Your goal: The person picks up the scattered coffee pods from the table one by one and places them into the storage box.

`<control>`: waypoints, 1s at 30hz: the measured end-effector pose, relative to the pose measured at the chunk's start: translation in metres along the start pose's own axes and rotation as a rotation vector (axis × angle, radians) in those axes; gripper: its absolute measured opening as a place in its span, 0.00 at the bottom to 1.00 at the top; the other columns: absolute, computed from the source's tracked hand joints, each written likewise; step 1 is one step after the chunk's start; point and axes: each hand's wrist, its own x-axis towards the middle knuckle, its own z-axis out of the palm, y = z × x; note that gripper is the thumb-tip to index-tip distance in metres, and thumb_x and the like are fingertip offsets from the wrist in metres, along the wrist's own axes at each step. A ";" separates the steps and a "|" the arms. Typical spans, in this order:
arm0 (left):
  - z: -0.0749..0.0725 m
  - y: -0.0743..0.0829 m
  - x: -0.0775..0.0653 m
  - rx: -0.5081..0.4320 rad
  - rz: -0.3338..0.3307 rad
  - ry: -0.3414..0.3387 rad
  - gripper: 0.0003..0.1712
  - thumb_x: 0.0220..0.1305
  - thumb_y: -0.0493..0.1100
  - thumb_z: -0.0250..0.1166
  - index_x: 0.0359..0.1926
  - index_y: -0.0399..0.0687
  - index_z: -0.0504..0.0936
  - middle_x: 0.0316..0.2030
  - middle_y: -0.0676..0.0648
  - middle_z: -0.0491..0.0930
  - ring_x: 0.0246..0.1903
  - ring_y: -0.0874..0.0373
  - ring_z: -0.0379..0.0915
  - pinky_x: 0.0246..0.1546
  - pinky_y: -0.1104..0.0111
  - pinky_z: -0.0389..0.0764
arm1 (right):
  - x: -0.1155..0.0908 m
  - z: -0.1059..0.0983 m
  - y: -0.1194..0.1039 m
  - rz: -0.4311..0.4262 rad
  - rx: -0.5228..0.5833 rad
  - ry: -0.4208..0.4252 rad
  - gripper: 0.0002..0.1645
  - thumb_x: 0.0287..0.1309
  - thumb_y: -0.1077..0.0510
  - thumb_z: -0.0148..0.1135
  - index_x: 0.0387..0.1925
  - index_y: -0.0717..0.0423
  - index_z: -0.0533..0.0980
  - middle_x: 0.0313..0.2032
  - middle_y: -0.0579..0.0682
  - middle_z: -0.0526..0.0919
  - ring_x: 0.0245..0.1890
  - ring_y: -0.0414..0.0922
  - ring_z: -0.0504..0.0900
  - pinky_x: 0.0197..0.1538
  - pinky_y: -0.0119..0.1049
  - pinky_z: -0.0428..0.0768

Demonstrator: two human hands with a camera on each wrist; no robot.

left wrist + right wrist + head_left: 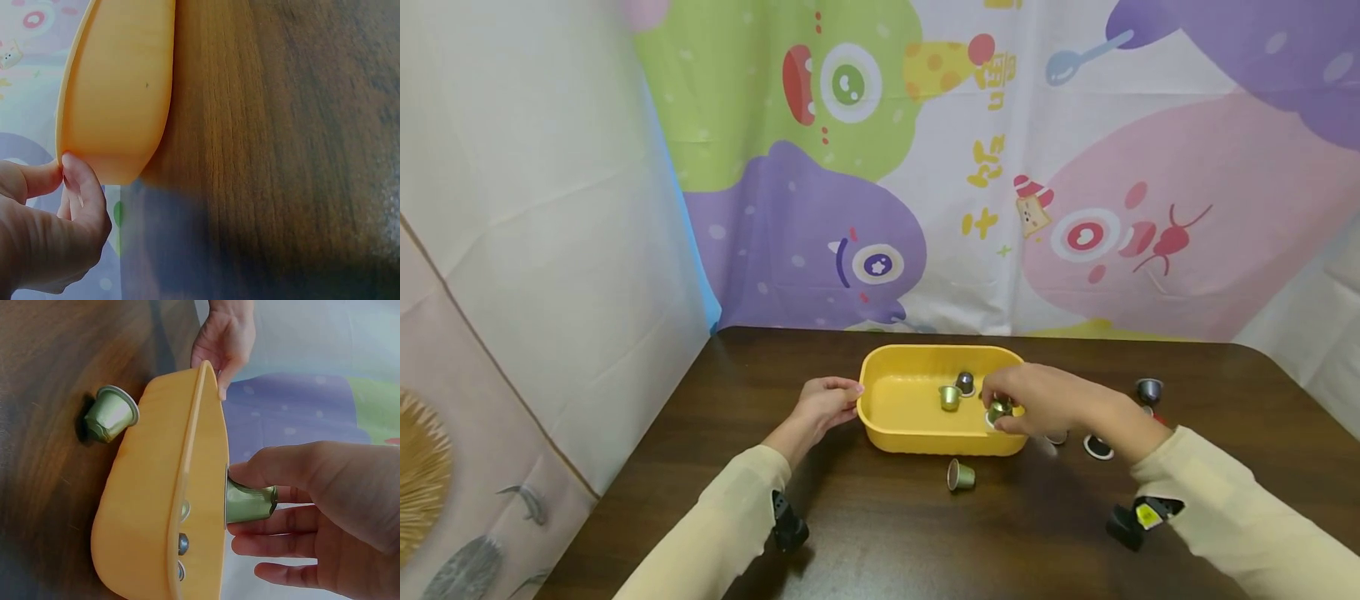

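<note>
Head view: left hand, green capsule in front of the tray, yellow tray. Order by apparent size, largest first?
1. Yellow tray
2. Left hand
3. Green capsule, smallest by far

Beyond the far edge of the dark wood-grain tabletop (910,542) hangs a cartoon-monster curtain (955,183); white cloth (565,192) hangs past the left edge.

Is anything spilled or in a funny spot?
Maybe one green pod: it lies on its side on the table in front of the yellow bin, apart from the other pods. I see no spill.
</note>
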 end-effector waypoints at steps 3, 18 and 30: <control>0.000 0.000 -0.001 -0.005 -0.007 -0.005 0.13 0.64 0.37 0.63 0.47 0.34 0.79 0.31 0.47 0.75 0.26 0.62 0.72 0.26 0.77 0.79 | 0.003 -0.001 0.002 -0.006 0.000 -0.014 0.09 0.54 0.57 0.67 0.36 0.50 0.76 0.32 0.41 0.77 0.31 0.37 0.72 0.36 0.30 0.73; 0.000 0.002 -0.002 0.010 -0.017 -0.003 0.14 0.64 0.38 0.63 0.48 0.35 0.78 0.32 0.47 0.75 0.27 0.62 0.72 0.27 0.78 0.79 | 0.017 -0.011 0.005 0.035 -0.024 -0.078 0.07 0.56 0.56 0.67 0.35 0.50 0.77 0.29 0.42 0.75 0.29 0.37 0.68 0.34 0.30 0.70; 0.001 0.002 -0.002 0.024 -0.007 0.001 0.14 0.63 0.37 0.63 0.48 0.35 0.79 0.34 0.46 0.75 0.28 0.61 0.72 0.27 0.78 0.79 | 0.035 -0.019 0.012 0.059 -0.004 -0.153 0.08 0.57 0.56 0.65 0.37 0.54 0.77 0.26 0.45 0.75 0.25 0.38 0.68 0.32 0.30 0.70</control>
